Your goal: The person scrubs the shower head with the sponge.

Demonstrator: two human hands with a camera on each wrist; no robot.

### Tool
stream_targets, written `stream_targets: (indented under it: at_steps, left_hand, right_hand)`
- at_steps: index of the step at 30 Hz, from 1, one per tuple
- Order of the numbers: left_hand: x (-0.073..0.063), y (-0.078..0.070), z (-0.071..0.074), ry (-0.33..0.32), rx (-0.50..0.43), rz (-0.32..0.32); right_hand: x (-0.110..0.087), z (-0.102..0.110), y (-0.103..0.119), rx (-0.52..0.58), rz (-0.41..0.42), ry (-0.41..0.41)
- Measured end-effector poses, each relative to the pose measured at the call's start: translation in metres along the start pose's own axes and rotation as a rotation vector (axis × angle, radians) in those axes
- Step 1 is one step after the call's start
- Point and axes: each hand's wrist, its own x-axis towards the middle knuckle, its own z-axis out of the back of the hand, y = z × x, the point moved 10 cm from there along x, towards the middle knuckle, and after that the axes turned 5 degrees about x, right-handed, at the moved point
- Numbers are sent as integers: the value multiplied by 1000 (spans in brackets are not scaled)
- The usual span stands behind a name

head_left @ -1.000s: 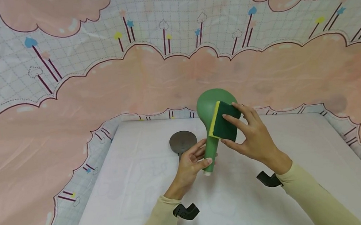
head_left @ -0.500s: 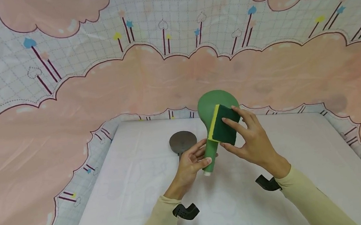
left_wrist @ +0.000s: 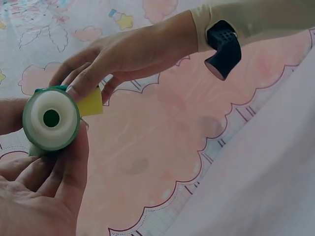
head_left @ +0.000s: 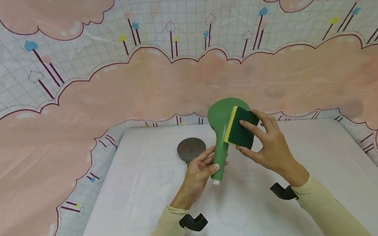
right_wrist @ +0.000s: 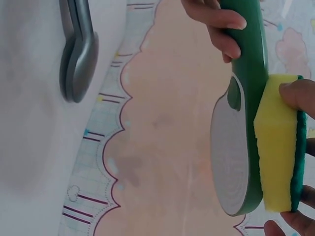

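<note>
My left hand (head_left: 196, 176) grips the handle of a green handheld shower head (head_left: 218, 120), its round head raised away from me. The white hose end (left_wrist: 38, 119) of the handle faces the left wrist camera. With fingertips and thumb, my right hand (head_left: 273, 147) pinches a sponge (head_left: 244, 129) by its edges, dark green scouring side outward. The sponge's yellow side (right_wrist: 275, 142) lies against the green back of the shower head in the right wrist view. The pale spray face (right_wrist: 230, 160) points the other way.
A grey shower head (head_left: 191, 149) lies on the white table (head_left: 142, 200), left of the green one, its handle partly hidden behind my left hand. Beyond the table's far edge hangs a patterned pink and white cloth (head_left: 158, 86). Dark wrist cameras (head_left: 194, 223) sit on both sleeves.
The sponge dips slightly, then shifts right across the back of the green shower head. The shower head's top has tipped a little lower. My left hand stays nearly still on the handle.
</note>
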Motion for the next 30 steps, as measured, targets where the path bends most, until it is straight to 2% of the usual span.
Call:
stream_targets:
  at_steps: [7, 14, 25, 30]
  left_hand:
    - [-1, 2, -5, 21, -52, 31]
    - [2, 1, -6, 30, -84, 28]
    - [0, -3, -7, 68, -181, -4]
    - [-1, -3, -9, 77, -196, -7]
  right_hand:
    - [-3, -4, 2, 8, 3, 12]
    - [-4, -7, 4, 4, 16, 22]
    - [-2, 6, -1, -11, -2, -16]
    - [-1, 13, -4, -8, -8, -42]
